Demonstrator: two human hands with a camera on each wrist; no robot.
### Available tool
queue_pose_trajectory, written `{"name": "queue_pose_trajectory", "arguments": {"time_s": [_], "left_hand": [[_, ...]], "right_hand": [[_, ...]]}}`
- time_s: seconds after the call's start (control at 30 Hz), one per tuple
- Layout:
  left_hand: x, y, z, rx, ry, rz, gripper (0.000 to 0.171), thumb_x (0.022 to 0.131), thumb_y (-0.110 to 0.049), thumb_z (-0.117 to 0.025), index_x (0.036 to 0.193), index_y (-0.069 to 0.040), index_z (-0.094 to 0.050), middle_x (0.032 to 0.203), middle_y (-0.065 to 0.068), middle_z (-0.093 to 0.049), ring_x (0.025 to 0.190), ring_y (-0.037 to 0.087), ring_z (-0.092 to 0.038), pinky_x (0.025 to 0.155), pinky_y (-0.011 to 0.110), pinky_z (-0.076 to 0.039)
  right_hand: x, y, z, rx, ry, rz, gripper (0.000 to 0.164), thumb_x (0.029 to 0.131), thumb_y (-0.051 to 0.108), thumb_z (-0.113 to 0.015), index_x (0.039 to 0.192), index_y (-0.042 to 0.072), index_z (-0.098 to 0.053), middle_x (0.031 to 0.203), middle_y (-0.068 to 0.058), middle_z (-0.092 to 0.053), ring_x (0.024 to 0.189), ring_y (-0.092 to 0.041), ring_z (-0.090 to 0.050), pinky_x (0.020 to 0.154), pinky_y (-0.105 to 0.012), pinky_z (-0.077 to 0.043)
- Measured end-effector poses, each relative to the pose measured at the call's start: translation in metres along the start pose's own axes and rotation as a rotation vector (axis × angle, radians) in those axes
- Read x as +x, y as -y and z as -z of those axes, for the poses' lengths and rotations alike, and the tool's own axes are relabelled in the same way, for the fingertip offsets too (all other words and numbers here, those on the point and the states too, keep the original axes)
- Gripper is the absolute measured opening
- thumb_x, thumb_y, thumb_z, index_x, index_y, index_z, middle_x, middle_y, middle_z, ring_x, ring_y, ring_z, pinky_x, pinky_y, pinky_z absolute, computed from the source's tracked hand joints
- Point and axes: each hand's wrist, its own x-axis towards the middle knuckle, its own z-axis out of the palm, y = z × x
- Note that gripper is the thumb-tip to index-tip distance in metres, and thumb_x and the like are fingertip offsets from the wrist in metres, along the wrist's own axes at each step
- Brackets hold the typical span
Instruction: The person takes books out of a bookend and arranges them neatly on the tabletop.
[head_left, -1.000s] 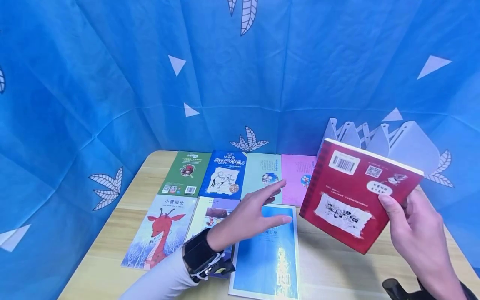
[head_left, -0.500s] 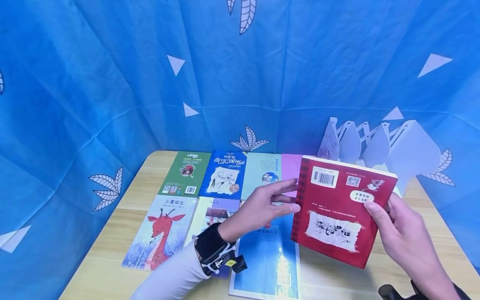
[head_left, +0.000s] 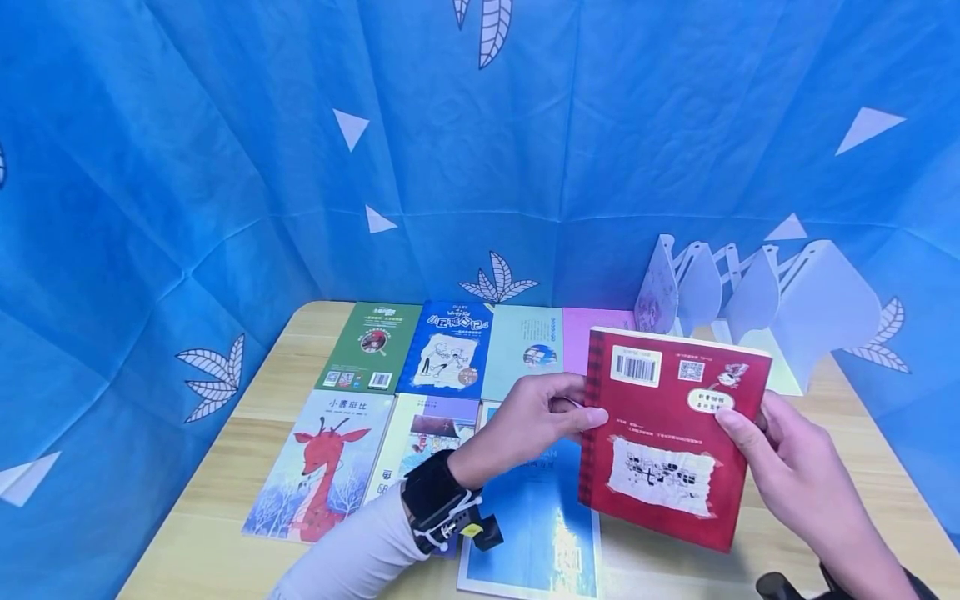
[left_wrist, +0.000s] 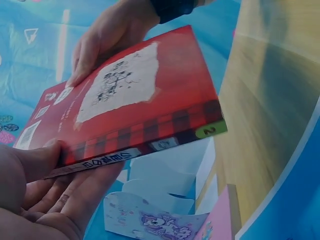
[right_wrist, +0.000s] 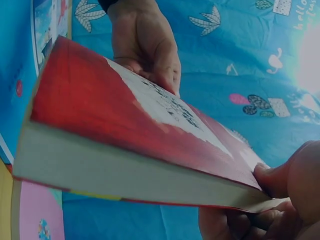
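A red book (head_left: 667, 433) with a barcode and a taped-paper drawing on its cover is held up over the table between both hands. My left hand (head_left: 536, 425) pinches its checkered spine edge, thumb on the cover and fingers underneath. At the opposite edge my right hand (head_left: 791, 454) grips it, thumb on the cover and fingers behind the pages. In the left wrist view, the spine of the red book (left_wrist: 145, 105) carries a green patch with a 2. The right wrist view shows the page edges of the red book (right_wrist: 125, 130), closed.
Two rows of books lie on the wooden table (head_left: 202, 492): green (head_left: 371, 346), blue comic (head_left: 447, 350), mint (head_left: 525, 346) and pink (head_left: 596, 329) behind; deer (head_left: 322, 467), purple-and-cream (head_left: 435, 429) and large blue (head_left: 525, 533) in front. A white folding book rack (head_left: 765, 292) stands at back right.
The red book has moved left and slightly down and turned more upright to the view. My left hand, apart from it a second ago, now pinches its spine edge.
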Motion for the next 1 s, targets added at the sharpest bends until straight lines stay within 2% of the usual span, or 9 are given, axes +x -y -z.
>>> {"name": "queue_pose_trajectory", "arguments": {"time_s": [0.1,0.2,0.4,0.6,0.9,1.0], "left_hand": [[0.0,0.002,-0.005,0.03,-0.016,0.011,0.036,0.096,-0.021,-0.074,0.13,-0.009,-0.07,0.105,0.005,-0.079,0.088,0.012,-0.079,0.086,0.026,-0.064],[0.001,0.005,-0.009,0.044,-0.001,0.01,0.033,0.098,-0.02,-0.072,0.127,-0.006,-0.067,0.102,0.007,-0.078,0.086,0.012,-0.079,0.086,0.025,-0.064],[0.004,0.009,-0.018,-0.04,0.056,0.034,0.026,0.102,-0.017,-0.067,0.125,-0.006,-0.061,0.104,0.011,-0.078,0.085,0.015,-0.079,0.081,0.031,-0.066],[0.007,0.015,-0.025,-0.052,0.08,0.04,0.024,0.103,-0.019,-0.066,0.123,-0.007,-0.059,0.105,0.012,-0.079,0.086,0.015,-0.079,0.081,0.029,-0.066],[0.013,0.019,-0.033,-0.097,0.073,0.056,0.022,0.102,-0.017,-0.067,0.12,-0.005,-0.06,0.105,0.009,-0.075,0.089,0.016,-0.079,0.076,0.031,-0.066],[0.015,0.021,-0.036,-0.127,0.079,0.071,0.02,0.102,-0.016,-0.066,0.118,-0.004,-0.06,0.107,0.01,-0.076,0.091,0.017,-0.079,0.076,0.033,-0.067]], "right_hand": [[0.001,-0.003,0.002,-0.008,0.016,-0.014,0.04,0.105,0.02,-0.062,0.138,-0.001,-0.055,0.105,-0.021,-0.078,0.078,0.013,-0.062,0.062,-0.017,-0.051],[0.003,-0.006,0.005,-0.015,0.044,-0.033,0.042,0.105,0.024,-0.061,0.139,0.0,-0.055,0.107,-0.02,-0.078,0.078,0.011,-0.064,0.063,-0.018,-0.051],[0.008,-0.012,0.011,-0.012,0.101,-0.112,0.051,0.106,0.035,-0.059,0.144,0.002,-0.052,0.112,-0.019,-0.077,0.077,0.002,-0.069,0.064,-0.021,-0.055],[0.012,-0.02,0.015,-0.022,0.158,-0.187,0.061,0.106,0.044,-0.058,0.147,-0.001,-0.048,0.119,-0.023,-0.074,0.08,0.0,-0.07,0.065,-0.022,-0.055],[0.018,-0.027,0.019,-0.018,0.192,-0.213,0.068,0.106,0.046,-0.055,0.149,-0.005,-0.044,0.125,-0.028,-0.07,0.082,-0.003,-0.072,0.065,-0.022,-0.057],[0.02,-0.032,0.02,-0.038,0.19,-0.207,0.068,0.106,0.046,-0.056,0.149,-0.005,-0.044,0.125,-0.03,-0.07,0.085,-0.01,-0.074,0.065,-0.022,-0.055]]}}
